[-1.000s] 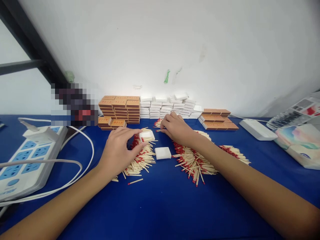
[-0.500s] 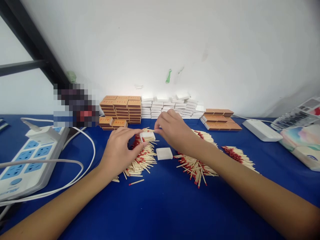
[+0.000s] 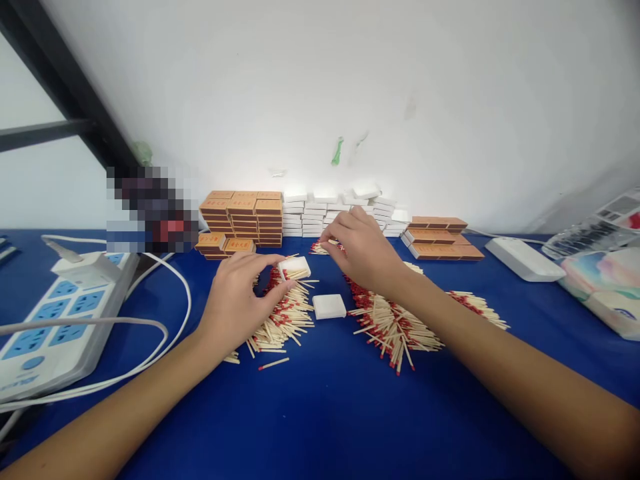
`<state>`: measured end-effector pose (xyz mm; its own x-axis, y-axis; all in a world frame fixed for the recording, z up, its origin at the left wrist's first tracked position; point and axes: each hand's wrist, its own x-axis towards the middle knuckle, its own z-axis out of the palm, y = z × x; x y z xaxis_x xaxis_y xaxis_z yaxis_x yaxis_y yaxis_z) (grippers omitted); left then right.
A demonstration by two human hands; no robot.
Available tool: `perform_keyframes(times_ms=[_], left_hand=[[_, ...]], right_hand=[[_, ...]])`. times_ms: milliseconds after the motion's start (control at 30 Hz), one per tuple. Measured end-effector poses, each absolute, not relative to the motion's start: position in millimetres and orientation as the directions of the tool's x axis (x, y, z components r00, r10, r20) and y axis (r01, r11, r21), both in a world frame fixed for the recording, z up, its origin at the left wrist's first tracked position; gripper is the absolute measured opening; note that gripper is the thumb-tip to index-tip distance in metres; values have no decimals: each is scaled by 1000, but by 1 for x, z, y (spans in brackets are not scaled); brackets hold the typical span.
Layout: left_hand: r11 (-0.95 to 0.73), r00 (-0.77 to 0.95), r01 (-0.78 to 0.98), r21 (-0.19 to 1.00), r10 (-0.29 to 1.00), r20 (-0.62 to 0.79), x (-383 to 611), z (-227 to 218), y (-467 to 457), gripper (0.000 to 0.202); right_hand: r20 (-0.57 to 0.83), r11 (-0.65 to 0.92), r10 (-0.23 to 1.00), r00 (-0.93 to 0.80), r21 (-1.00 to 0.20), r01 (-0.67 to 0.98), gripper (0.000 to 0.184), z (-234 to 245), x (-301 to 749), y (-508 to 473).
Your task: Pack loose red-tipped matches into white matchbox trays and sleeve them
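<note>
My left hand (image 3: 245,290) grips a small white matchbox tray (image 3: 294,264) between thumb and fingers, tilted, with some matches inside. Below it spreads a left heap of red-tipped matches (image 3: 285,323). My right hand (image 3: 363,247) is bent down over a small bunch of matches (image 3: 317,249) farther back, its fingertips close together; whatever they hold is hidden. Between the heaps a white tray (image 3: 329,307) lies on the blue table (image 3: 320,413). Under my right forearm lies a bigger match heap (image 3: 395,327).
Orange matchboxes (image 3: 243,213) are stacked at the back left, white trays (image 3: 325,210) along the wall, more orange boxes (image 3: 440,250) at the right. A power strip (image 3: 60,307) with cables stands left. A smaller match pile (image 3: 477,308), white device (image 3: 525,260) and tissue pack (image 3: 603,287) lie right.
My right hand has moved away from the held tray, slightly right, to the small bunch of matches behind. My left hand still holds the tray in nearly the same place.
</note>
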<state>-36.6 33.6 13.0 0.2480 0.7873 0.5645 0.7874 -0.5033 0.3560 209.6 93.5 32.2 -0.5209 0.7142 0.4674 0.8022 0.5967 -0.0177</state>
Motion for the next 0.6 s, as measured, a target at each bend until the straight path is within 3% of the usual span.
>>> perform_keyframes(times_ms=[100, 233, 600], left_hand=[[-496, 247, 790, 361, 796, 553, -37, 13, 34, 31], [-495, 254, 792, 358, 800, 544, -37, 12, 35, 32], [-508, 273, 785, 353, 797, 539, -36, 12, 33, 34]], right_hand=[[400, 577, 767, -502, -86, 812, 17, 17, 225, 111], [321, 576, 789, -524, -89, 813, 15, 5, 231, 119], [312, 586, 782, -539, -74, 807, 12, 8, 225, 113]])
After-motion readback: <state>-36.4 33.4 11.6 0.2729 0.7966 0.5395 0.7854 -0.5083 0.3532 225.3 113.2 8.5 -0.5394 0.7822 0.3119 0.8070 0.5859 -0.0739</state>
